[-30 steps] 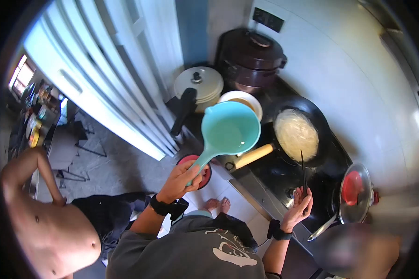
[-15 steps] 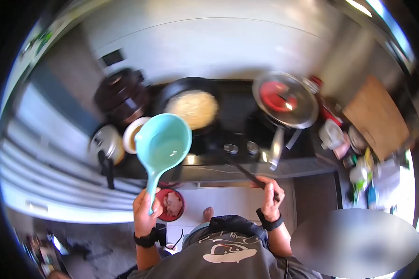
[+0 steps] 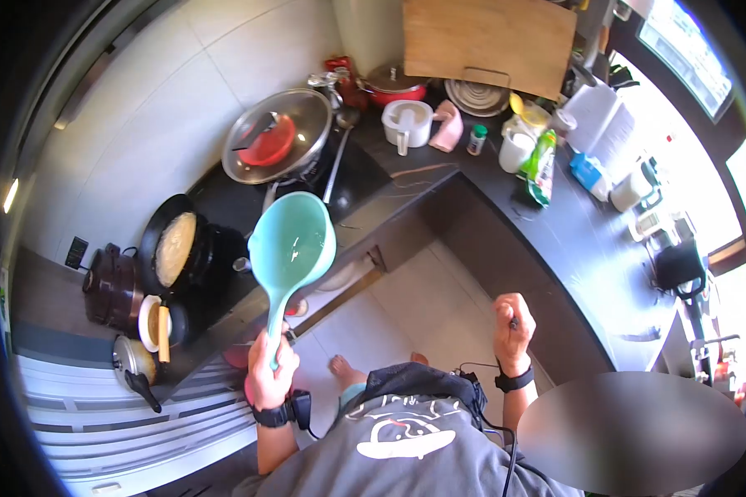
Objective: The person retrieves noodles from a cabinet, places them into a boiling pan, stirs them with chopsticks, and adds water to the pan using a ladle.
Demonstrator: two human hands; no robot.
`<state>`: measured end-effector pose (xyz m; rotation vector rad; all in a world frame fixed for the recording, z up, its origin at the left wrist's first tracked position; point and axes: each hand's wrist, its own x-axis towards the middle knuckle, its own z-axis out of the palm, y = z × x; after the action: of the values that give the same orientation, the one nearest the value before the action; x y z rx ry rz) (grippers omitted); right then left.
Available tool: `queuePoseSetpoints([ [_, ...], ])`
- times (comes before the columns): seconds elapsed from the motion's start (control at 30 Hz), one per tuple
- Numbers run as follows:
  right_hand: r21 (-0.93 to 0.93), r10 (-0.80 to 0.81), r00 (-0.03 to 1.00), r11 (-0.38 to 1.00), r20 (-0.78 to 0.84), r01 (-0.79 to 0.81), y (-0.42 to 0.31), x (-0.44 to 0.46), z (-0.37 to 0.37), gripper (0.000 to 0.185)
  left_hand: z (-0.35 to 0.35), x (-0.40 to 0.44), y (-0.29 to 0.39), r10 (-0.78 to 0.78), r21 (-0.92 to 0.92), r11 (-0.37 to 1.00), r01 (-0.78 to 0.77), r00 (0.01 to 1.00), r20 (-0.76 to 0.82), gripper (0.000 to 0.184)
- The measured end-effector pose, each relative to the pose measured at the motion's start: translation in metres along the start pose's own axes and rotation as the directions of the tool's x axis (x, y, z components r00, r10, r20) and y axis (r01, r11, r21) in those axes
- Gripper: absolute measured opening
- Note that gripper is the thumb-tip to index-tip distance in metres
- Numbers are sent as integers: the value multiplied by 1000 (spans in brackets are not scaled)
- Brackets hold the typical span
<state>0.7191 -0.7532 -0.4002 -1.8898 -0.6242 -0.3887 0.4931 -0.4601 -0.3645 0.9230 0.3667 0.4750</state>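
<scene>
My left hand (image 3: 273,373) is wrapped round the handle of a turquoise ladle (image 3: 292,240), whose wide bowl hangs over the front edge of the stove counter. A little clear liquid seems to glint inside it. My right hand (image 3: 514,325) is closed above the floor, round the dark chopsticks, of which only a dark end shows. To the left, a black wok (image 3: 151,236) holds pale noodle-like food (image 3: 176,250). A glass-lidded pan (image 3: 311,124) with a red item (image 3: 269,142) on or under its lid is behind the ladle.
On the left are a dark red cooker (image 3: 112,286), a white bowl (image 3: 147,321) and a lidded pot (image 3: 128,358). Behind stand a white jug (image 3: 408,123), a red pot (image 3: 394,95) and a wooden board (image 3: 489,41). A green packet (image 3: 540,170) lies on the right counter (image 3: 568,240).
The view has swung right, from the wok to the corner and right counter. Both hands still hold their items. The chopsticks now point away, mostly out of sight. The other person is no longer visible.
</scene>
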Motion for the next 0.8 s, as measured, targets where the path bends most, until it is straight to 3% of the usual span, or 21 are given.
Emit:
queuePoseSetpoints([
  [0.07, -72, 88, 996, 993, -12, -88, 29, -22, -40, 28, 16, 15, -24, -52, -22, 998, 53, 999, 15, 35],
  [0.13, -132, 192, 980, 971, -59, -198, 46, -38, -68, 30, 38, 32, -40, 13, 391, 920, -34, 998, 56, 33],
  [0.17, -192, 259, 964, 945, -52, -264, 57, -47, -80, 31, 42, 40, -48, -154, 30, 988, 153, 987, 54, 32],
  [0.27, -270, 408, 911, 873, -52, -407, 91, -77, -102, 32, 55, 64, -69, -183, 43, 983, 179, 974, 134, 32],
  [0.4, -221, 476, 876, 848, -84, -482, 94, -86, -95, 35, 52, 102, -92, -266, 36, 964, 264, 961, 73, 31],
  [0.63, -216, 473, 878, 852, -75, -478, 96, -35, -71, 37, 41, 188, -125, -281, 11, 960, 280, 959, 48, 25],
  [0.8, -301, 421, 905, 872, 58, -386, 100, 28, -54, 37, 20, 237, -141, -240, -114, 965, 237, 971, -17, 20],
])
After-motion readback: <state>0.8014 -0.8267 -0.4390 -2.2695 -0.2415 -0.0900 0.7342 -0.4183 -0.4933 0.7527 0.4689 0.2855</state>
